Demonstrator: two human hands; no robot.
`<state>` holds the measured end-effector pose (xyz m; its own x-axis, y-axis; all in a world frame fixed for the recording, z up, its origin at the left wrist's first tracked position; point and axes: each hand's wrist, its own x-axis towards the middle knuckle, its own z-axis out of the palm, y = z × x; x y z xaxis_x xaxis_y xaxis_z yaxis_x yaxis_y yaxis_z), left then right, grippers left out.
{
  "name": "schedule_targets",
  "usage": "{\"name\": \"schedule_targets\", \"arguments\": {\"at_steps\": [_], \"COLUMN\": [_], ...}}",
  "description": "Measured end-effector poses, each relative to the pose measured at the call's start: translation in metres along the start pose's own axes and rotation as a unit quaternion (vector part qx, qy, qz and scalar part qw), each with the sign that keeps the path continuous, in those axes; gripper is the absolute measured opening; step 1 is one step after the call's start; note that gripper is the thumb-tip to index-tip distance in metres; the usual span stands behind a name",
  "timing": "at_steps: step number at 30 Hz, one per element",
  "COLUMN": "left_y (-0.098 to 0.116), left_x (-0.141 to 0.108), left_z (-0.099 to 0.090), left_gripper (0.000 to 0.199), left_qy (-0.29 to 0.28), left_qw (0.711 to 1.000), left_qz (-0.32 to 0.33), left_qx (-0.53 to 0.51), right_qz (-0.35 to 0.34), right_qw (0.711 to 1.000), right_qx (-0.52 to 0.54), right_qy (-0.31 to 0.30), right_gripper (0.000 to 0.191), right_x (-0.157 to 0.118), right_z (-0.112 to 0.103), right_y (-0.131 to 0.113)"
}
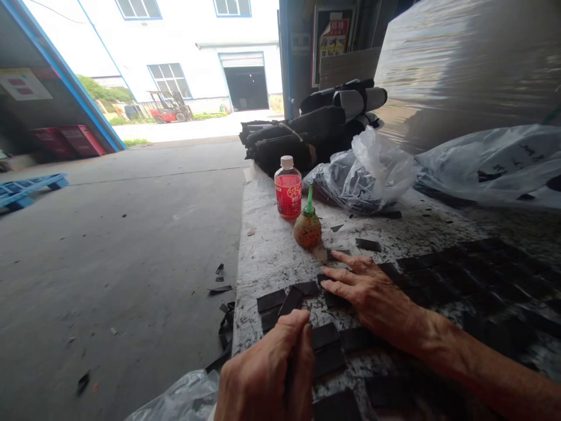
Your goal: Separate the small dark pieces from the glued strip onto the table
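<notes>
My left hand [269, 368] is closed, thumb pressed against the curled fingers, and a narrow black strip [290, 300] sticks out past its tip. That strip slants over flat black pieces [270, 300] lying on the table. To its right, my right hand [366, 286] lies with fingers stretched and spread, fingertips resting at the black pieces [336, 300]. Rows of similar black rectangles [438, 280] extend to the right, partly under my right forearm. Just beyond my right fingertips stands a round, stained squeeze bottle [308, 229] with a green nozzle.
A red-labelled drink bottle [288, 190] stands behind the squeeze bottle. Farther back are clear plastic bags [363, 175] and bundled black rolls [302, 131]. The pale table [252, 257] ends at left above a concrete floor with black scraps [225, 324]. A wrapped stack [473, 70] rises at right.
</notes>
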<state>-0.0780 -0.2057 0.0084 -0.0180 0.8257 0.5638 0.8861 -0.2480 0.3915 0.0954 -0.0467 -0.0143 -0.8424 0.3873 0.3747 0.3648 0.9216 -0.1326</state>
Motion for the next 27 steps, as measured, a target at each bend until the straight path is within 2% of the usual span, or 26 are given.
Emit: {"name": "schedule_targets", "arguments": {"at_steps": [4, 7, 12, 14, 17, 22, 27], "left_y": [-0.007, -0.016, -0.015, -0.01, -0.004, -0.006, -0.009], "left_x": [-0.002, 0.004, 0.034, 0.046, 0.059, 0.068, 0.07], "left_z": [0.005, 0.007, 0.01, 0.014, 0.023, 0.033, 0.033], "left_gripper": [0.022, 0.029, 0.054, 0.061, 0.06, 0.052, 0.052], "left_qy": [-0.027, -0.054, -0.22, -0.255, -0.288, -0.328, -0.337], "left_qw": [0.999, 0.992, 0.947, 0.936, 0.924, 0.906, 0.907], "left_qz": [-0.005, 0.003, -0.007, 0.001, 0.009, 0.009, -0.003], "left_qx": [0.041, 0.114, 0.234, 0.243, 0.253, 0.267, 0.253], "right_qz": [0.028, 0.051, 0.045, 0.046, 0.034, 0.002, 0.008], "right_qw": [0.999, 0.997, 0.997, 0.996, 0.997, 0.996, 0.997], "right_qx": [0.014, 0.015, 0.008, 0.001, -0.008, -0.035, -0.027], "right_qy": [0.028, 0.051, 0.066, 0.075, 0.074, 0.077, 0.066], "right_gripper": [0.049, 0.045, 0.047, 0.052, 0.05, 0.032, 0.029], "right_x": [0.002, -0.003, -0.016, -0.019, -0.018, -0.015, -0.016], "right_z": [-0.007, -0.011, -0.012, -0.01, -0.007, -0.002, 0.0], "right_y": [0.011, 0.017, 0.015, 0.013, 0.012, 0.014, 0.015]}}
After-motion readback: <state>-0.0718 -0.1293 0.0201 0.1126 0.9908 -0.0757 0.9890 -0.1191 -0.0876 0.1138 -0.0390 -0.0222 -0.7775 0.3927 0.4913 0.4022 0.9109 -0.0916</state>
